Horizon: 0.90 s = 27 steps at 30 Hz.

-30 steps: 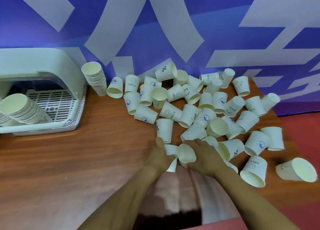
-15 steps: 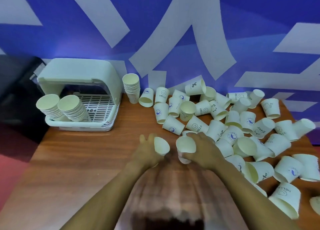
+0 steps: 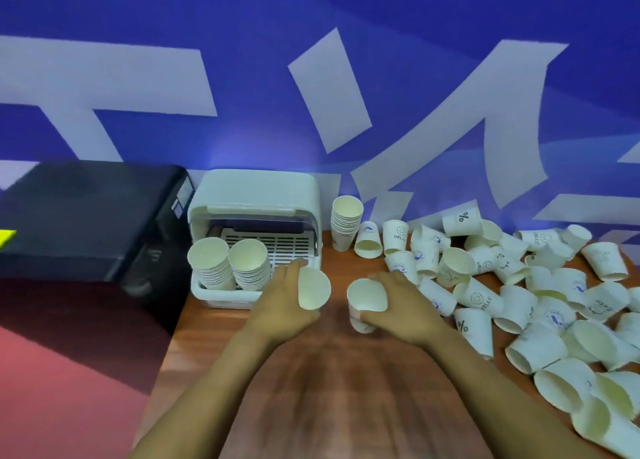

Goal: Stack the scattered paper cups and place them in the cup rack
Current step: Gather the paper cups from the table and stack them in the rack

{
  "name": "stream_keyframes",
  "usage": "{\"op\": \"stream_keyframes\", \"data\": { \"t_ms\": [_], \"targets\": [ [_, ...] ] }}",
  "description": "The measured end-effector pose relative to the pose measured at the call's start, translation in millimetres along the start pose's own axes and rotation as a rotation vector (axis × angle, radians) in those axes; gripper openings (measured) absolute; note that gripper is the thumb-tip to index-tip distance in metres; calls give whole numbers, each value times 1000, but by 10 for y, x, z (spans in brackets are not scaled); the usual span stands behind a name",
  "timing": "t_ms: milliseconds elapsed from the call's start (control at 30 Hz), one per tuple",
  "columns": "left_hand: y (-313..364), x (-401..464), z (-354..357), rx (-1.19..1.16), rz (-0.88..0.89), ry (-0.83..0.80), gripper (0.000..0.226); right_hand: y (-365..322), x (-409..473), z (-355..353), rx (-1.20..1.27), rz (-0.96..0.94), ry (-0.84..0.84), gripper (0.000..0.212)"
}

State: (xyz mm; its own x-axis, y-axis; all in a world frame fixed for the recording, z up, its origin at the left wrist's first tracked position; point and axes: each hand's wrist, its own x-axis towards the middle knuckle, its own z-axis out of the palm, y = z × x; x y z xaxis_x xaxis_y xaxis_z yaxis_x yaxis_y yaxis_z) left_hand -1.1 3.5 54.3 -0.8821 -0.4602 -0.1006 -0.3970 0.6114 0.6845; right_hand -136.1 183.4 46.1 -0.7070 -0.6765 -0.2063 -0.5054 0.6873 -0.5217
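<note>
My left hand grips one cup, fingers curled round it, mouth turned toward my right so it can nest. My right hand grips a second cup, mouth up, to receive it. The cup rack at eleven o'clock holds two leaning stacks; a third stack stands beside it on the table. Dozens of loose cups lie from one to four o'clock, too many to count.

"HELLO" on cup, "%" on cup
</note>
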Motion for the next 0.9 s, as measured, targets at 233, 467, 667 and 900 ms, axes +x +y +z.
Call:
{"op": "stream_keyframes", "data": {
  "t_ms": [233, 467, 667, 900],
  "targets": [
    [-606, -94, -866, 28, 17, 94, 76, -1072, 213, 422, 80, -76, 59, 74],
    [-936, 34, -1403, -72, -19, 254, 82, -1620, 404, 486, 142, -151, 236, 67],
    [-1048, 207, -1420, -142, -41, 364, 77, -1835, 645, 496, 139, -185, 260, 70],
    [-1181, 315, -1292, -133, -86, 333, 78, -1843, 809, 678, 79, -179, 179, 78]
  ]
}}
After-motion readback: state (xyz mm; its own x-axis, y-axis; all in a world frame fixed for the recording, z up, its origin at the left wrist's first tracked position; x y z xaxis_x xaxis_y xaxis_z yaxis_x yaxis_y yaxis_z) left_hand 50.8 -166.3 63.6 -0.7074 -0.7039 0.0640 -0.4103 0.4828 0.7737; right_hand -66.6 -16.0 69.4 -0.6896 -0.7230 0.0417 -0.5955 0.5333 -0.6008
